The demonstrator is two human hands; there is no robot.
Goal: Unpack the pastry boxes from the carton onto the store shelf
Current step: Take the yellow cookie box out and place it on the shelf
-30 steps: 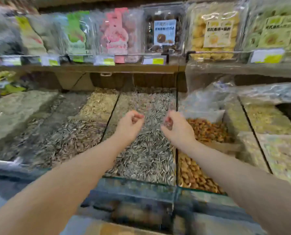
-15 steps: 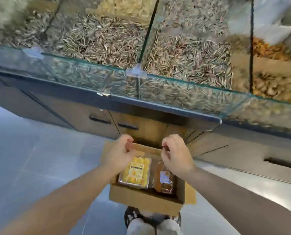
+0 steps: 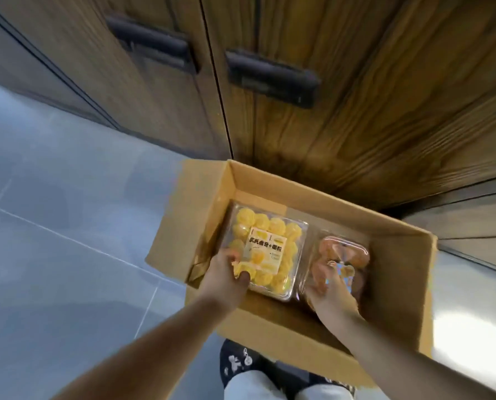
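An open brown carton [image 3: 399, 272] stands on the floor against the cabinet. Inside it lie two clear plastic pastry boxes side by side. The left one, the yellow pastry box [image 3: 272, 243], holds yellow pastries under a white and yellow label. The right one, the brown pastry box [image 3: 345, 255], holds brown pastries. My left hand [image 3: 226, 272] grips the near left corner of the yellow box, thumb on its lid. My right hand [image 3: 330, 287] lies on the near end of the brown box, fingers curled over its lid.
Wooden cabinet doors [image 3: 356, 111] with two dark handles [image 3: 272, 79] rise right behind the carton. Grey floor tiles [image 3: 67, 226] spread to the left. My shoes and trouser legs [image 3: 249, 370] stand just before the carton's near wall.
My view has swung down from the seed bins to the carton on the floor. Both hands have dropped into the carton and closed on the two pastry boxes.
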